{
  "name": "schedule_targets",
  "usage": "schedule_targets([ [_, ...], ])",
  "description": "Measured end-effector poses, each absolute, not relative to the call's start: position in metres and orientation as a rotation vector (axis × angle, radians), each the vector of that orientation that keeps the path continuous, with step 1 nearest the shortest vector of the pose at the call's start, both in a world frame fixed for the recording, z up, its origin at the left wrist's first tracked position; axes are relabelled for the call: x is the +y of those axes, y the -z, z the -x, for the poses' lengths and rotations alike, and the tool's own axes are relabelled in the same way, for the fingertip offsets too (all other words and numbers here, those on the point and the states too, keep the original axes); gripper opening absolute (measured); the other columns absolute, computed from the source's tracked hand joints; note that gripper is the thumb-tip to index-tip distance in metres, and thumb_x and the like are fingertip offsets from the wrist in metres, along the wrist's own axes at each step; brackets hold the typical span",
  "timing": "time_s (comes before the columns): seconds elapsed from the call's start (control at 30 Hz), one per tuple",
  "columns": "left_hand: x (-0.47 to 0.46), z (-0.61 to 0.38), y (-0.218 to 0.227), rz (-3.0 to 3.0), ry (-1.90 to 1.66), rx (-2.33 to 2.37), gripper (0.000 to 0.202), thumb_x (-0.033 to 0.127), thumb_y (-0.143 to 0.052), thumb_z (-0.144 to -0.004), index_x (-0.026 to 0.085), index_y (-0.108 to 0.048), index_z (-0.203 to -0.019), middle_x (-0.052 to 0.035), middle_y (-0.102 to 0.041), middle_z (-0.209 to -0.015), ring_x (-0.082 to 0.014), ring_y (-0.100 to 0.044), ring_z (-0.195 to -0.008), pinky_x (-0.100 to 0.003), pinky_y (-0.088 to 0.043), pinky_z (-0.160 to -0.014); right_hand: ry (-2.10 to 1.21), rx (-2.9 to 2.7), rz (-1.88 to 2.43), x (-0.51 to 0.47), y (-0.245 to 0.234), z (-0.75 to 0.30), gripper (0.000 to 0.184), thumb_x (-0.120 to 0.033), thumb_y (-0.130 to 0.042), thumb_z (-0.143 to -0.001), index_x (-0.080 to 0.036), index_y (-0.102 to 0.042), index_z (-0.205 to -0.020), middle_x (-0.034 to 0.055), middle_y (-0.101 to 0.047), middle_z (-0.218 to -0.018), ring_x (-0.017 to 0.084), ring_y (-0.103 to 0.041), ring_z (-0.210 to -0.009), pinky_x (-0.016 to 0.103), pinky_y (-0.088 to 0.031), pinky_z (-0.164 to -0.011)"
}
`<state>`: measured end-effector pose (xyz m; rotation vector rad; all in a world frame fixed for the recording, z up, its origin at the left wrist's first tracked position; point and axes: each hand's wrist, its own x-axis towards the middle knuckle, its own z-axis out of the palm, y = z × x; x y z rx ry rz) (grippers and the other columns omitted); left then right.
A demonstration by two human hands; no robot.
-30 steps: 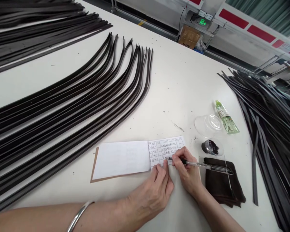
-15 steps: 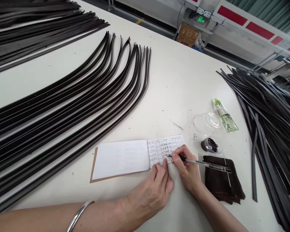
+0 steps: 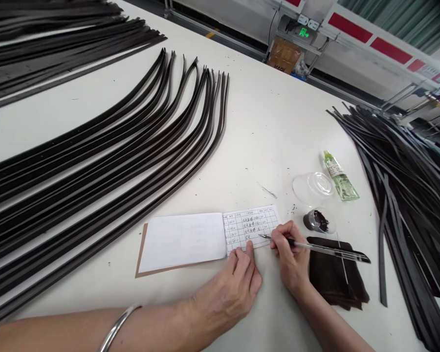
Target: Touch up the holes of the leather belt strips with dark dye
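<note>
Pen [image 3: 315, 247] has shifted right, over dark cloth [image 3: 333, 278].

I'm counting three heaps of long black strips [image 3: 77, 195], one clear round plastic lid [image 3: 313, 188], one green-capped squeeze tube [image 3: 339, 178], one clear ballpoint pen [image 3: 326, 250]!

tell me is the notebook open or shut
Open: the notebook lies spread flat, a blank white page at left, a handwritten ruled form at right, under the fingertips of the left hand.
</note>
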<state>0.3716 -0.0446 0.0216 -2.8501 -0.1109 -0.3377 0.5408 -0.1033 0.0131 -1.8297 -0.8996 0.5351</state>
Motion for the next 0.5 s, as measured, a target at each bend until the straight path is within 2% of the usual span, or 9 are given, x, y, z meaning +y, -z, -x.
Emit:
schedule_targets([
  [0.17,-0.0457,-0.372,-0.0191,2.875,0.349,-0.148,0.034,0.018,-0.039,-0.092,0.002,-0.059,-0.114,-0.0272,-0.062,-0.125,-0.0325,-0.065,-0.098,-0.044,-0.043,-0.085,-0.732,-0.95,1.765,-0.1011,-0.0158,-0.5444,0.019,-0.036,-0.055,-0.091,-0.021,-0.053,-0.078,-0.0021,-0.06,-0.066,0.012,-0.055,-0.058,0.025,-0.046,-0.059],
  [0.33,-0.045,-0.3723,-0.0209,2.863,0.325,-0.141,0.035,0.018,-0.037,-0.093,0.002,-0.058,-0.115,-0.0266,-0.062,-0.125,-0.0322,-0.065,-0.097,-0.044,-0.044,-0.083,-0.532,-1.08,1.86,-0.1024,-0.0114,-0.5447,0.02,-0.032,-0.051,-0.092,-0.021,-0.05,-0.075,-0.0036,-0.053,-0.064,0.012,-0.049,-0.059,0.025,-0.041,-0.059],
  [0.5,-0.0444,-0.3728,-0.023,2.85,0.319,-0.119,0.036,0.017,-0.035,-0.093,0.002,-0.058,-0.116,-0.0257,-0.063,-0.124,-0.0314,-0.065,-0.097,-0.043,-0.045,-0.083,-0.546,-1.171,1.871,-0.1019,-0.0101,-0.5438,0.019,-0.031,-0.05,-0.092,-0.022,-0.05,-0.076,-0.0034,-0.053,-0.066,0.012,-0.051,-0.06,0.026,-0.041,-0.059],
])
